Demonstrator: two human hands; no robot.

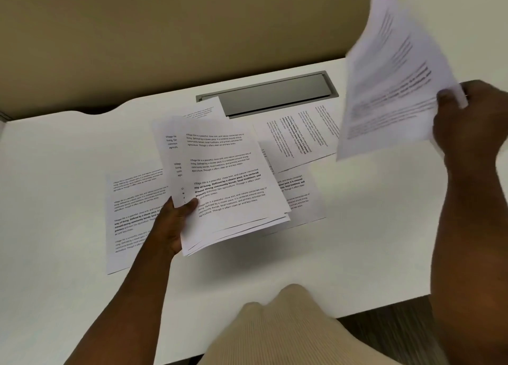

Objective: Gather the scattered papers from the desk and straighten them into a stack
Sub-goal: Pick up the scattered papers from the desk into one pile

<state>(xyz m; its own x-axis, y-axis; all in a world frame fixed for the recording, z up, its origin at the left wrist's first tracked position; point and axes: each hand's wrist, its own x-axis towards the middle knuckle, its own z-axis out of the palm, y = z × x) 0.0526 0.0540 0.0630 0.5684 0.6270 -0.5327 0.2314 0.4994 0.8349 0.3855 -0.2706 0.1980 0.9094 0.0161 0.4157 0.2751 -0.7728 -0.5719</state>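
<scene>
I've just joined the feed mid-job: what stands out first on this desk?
The left hand holds a fanned bundle of printed pages above mid-desk. At upper right, the right hand lifts a motion-blurred sheet. More printed sheets lie scattered on the white desk, below the grey cable tray.

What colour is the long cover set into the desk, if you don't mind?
Grey cover, clearest in the head view.

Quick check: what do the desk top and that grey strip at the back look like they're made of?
Desk top: smooth matte white, probably laminate; soft shadows, no grain. Grey strip: looks like brushed metal or metal-look plastic, a recessed flap with a satin sheen; cannot tell which.
</scene>
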